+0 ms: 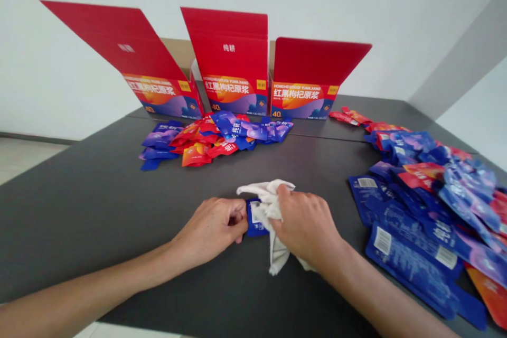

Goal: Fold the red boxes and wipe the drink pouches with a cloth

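A blue sachet [256, 226] with a white label lies between my two hands, low over the dark table. My left hand [216, 229] is closed, its fingers pinching the sachet's left end. In my right hand [303, 222] a crumpled white cloth [266, 193] is gripped, pressed against the right part of the sachet. One tail of the cloth hangs down below, and the sachet's far end is hidden beneath cloth and fingers.
Three red cardboard boxes with raised lids, the left [162, 95], middle [233, 92] and right [303, 97], stand at the back. Before them lies a pile of red and blue sachets [198, 153]. A bigger sachet heap [412, 222] covers the right side of the table [119, 211].
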A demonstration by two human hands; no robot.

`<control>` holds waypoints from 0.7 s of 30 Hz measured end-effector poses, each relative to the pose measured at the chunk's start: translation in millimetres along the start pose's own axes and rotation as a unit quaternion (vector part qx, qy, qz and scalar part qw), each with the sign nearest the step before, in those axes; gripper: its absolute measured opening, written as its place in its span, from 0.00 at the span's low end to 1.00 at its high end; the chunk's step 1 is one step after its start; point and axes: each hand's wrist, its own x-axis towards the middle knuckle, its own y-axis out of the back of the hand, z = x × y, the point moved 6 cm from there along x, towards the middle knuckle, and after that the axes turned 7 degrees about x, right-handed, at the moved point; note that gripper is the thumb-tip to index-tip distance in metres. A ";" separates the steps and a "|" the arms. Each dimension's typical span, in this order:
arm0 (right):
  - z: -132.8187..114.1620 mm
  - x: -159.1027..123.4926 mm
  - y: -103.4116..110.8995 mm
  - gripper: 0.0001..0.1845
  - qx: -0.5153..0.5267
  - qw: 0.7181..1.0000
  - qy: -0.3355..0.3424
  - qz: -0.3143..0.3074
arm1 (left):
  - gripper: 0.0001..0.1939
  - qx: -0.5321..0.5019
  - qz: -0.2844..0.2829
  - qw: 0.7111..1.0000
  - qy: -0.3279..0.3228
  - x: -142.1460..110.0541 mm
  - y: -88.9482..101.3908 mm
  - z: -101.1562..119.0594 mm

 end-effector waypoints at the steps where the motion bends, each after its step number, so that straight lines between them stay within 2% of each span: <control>1: 12.1 1.9 0.7 0.13 -0.008 0.999 -0.038 -0.007 | 0.09 -0.005 -0.001 1.000 -0.008 -0.4 0.9 1.5; 4: 58.6 7.7 11.4 0.13 -0.044 0.987 -0.156 -0.006 | 0.11 -0.003 0.031 0.999 -0.042 -3.3 15.1 5.0; 7: 92.2 11.4 27.2 0.15 -0.043 0.976 -0.214 0.006 | 0.13 0.075 0.148 0.984 -0.064 -6.9 53.0 2.7; 10: 96.2 13.5 34.1 0.16 -0.002 0.981 -0.194 0.014 | 0.12 0.210 0.293 0.928 -0.093 -5.2 103.0 2.1; 12: 88.5 13.8 30.7 0.16 0.020 0.986 -0.165 0.011 | 0.12 0.297 0.349 0.880 -0.123 4.2 131.9 3.9; 15: 76.4 13.1 18.3 0.17 0.020 0.990 -0.139 -0.008 | 0.14 0.408 0.368 0.824 -0.140 30.8 162.2 1.3; 17: 70.3 12.8 12.1 0.17 0.010 0.993 -0.120 -0.008 | 0.14 0.460 0.359 0.800 -0.141 50.1 170.4 -4.8; 19: 65.6 12.6 9.2 0.17 0.005 0.996 -0.094 -0.002 | 0.13 0.496 0.325 0.791 -0.150 66.9 165.5 -14.6; 21: 63.3 12.2 8.8 0.17 0.004 0.997 -0.073 0.004 | 0.12 0.508 0.269 0.801 -0.168 78.4 149.7 -26.5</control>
